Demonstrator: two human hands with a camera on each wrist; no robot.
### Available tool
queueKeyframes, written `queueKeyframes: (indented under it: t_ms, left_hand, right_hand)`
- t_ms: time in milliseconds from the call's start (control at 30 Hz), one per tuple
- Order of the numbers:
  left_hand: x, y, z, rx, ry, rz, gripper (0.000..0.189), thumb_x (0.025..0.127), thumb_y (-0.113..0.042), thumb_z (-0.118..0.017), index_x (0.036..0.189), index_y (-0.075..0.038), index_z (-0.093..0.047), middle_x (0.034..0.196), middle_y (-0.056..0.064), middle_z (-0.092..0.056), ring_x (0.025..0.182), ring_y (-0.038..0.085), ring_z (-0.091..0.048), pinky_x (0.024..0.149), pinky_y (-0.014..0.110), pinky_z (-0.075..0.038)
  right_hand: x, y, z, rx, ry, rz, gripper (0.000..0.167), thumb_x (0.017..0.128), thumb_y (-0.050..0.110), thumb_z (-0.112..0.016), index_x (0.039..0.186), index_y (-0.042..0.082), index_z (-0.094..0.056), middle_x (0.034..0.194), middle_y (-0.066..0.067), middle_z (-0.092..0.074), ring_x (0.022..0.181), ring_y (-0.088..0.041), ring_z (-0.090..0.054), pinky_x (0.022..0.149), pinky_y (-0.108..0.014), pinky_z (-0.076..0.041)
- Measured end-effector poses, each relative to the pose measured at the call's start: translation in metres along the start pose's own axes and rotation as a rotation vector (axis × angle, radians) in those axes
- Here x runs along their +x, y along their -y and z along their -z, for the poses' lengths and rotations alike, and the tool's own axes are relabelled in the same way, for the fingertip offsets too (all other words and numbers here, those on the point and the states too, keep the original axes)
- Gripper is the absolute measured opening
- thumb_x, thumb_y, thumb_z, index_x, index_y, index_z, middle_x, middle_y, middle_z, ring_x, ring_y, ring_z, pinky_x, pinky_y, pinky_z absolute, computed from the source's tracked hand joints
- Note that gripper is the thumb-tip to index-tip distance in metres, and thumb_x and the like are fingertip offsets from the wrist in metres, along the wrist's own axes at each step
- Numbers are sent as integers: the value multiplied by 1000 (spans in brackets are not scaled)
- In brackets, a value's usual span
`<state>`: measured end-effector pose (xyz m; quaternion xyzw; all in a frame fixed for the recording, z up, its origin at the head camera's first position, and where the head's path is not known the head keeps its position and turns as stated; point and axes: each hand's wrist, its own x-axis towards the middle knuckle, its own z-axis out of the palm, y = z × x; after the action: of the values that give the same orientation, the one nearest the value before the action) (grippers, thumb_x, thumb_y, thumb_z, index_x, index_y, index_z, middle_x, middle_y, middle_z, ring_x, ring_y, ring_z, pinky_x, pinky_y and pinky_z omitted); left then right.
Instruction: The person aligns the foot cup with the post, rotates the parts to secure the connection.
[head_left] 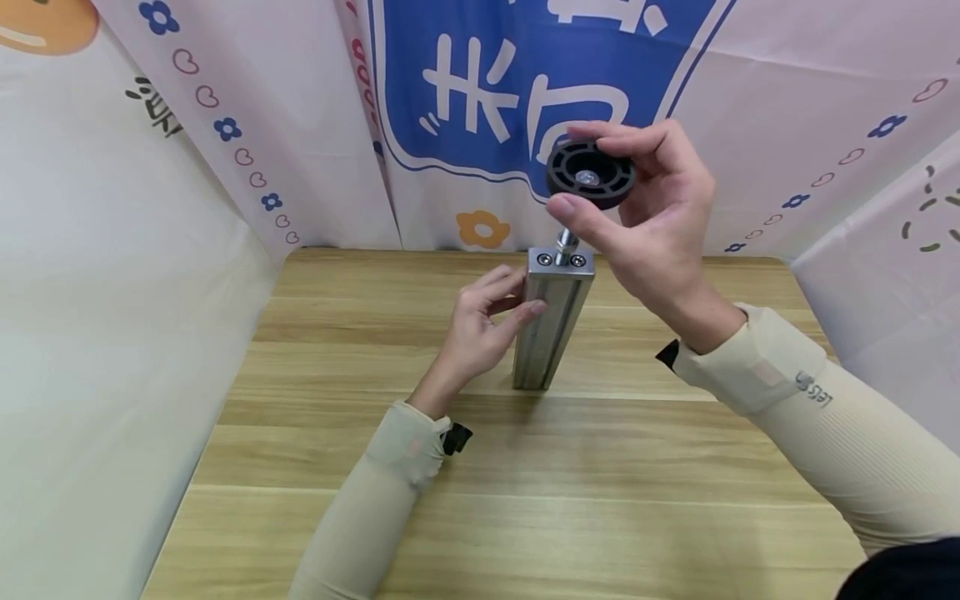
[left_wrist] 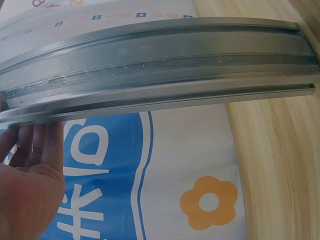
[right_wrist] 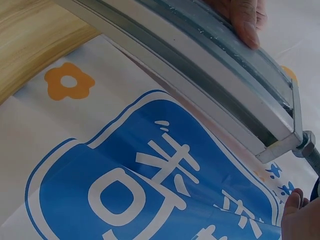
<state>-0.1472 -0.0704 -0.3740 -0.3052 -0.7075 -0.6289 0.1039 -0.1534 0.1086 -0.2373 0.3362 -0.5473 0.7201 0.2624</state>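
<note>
A silver aluminium profile stands upright on the wooden table, its top closed by an end plate with two screws. From the plate's middle rises the threaded stud of a levelling foot, whose round black base faces upward. My right hand grips this base by its rim between thumb and fingers. My left hand holds the profile near its top, thumb on the near face. A hex nut on the stud sits close to the end plate in the right wrist view.
The wooden tabletop spreads around the profile's lower end. Behind it hangs a white printed cloth with a blue sign pattern, and plain pale cloth walls rise at both sides.
</note>
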Motion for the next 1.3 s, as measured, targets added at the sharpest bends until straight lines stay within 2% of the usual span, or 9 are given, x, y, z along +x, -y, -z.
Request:
queueKeyframes:
  t_ms: [133,233,333,400,467,567,967,1133,1300]
  left_hand:
    - [0,0,1,5,1,8,43,103,-21,-71,136,5,-67,112,20,-70,99,25,-71,94,35,-66]
    - [0,-2,1,7,3,13,41,102,-17,-72,136,5,-67,112,20,-70,99,25,-71,94,34,-66]
    - [1,-3,0,3,3,15,38,100,-8,-72,134,6,-68,110,20,-70,97,21,-70,94,35,-66]
    - [1,-3,0,-2,1,14,37,98,-2,-72,133,6,-68,109,21,-70,96,18,-69,93,36,-66]
    - [1,-3,0,-4,-1,14,37,97,2,-72,133,7,-68,109,21,-70,95,16,-68,93,38,-67]
    - [1,-4,0,-4,-4,16,37,95,5,-71,132,7,-68,109,21,-70,94,13,-68,92,39,-67]
    - [1,-2,0,-1,0,6,37,98,-3,-72,134,6,-67,110,21,-70,97,20,-70,93,35,-66]
    - [0,-2,0,-1,1,14,39,98,-1,-71,136,6,-67,112,21,-70,98,26,-71,94,34,-66]
    - [0,-3,0,1,-2,11,39,97,0,-72,135,6,-67,112,21,-70,98,25,-71,94,34,-66]
  right_hand:
    - [0,0,-1,6,11,1,41,77,-7,-86,109,-5,-62,118,-20,-75,118,-35,-71,102,-38,-63]
    - [1,-1,-1,4,10,17,44,79,10,-93,108,-6,-63,116,-19,-75,116,-34,-72,100,-37,-64]
    - [1,-2,1,-10,9,44,43,89,27,-86,107,-6,-65,115,-17,-77,114,-31,-73,96,-34,-65]
    - [1,-2,2,-5,15,52,32,95,23,-74,107,-6,-65,116,-16,-78,113,-29,-74,95,-33,-65]
    - [1,-1,3,11,29,57,22,92,9,-60,106,-6,-65,117,-16,-77,114,-29,-74,96,-33,-65]
    - [1,1,4,57,43,47,28,83,-4,-50,106,-7,-65,119,-17,-77,116,-30,-74,97,-33,-65]
    - [1,2,4,91,24,40,24,82,-2,-62,104,-9,-67,114,-18,-78,114,-30,-74,93,-31,-65]
    - [-1,3,3,54,8,23,26,80,-2,-64,106,-7,-66,112,-16,-77,109,-29,-74,93,-31,-65]
    - [-2,2,3,4,4,8,34,82,4,-71,115,-7,-66,111,-14,-72,101,-26,-70,91,-27,-63]
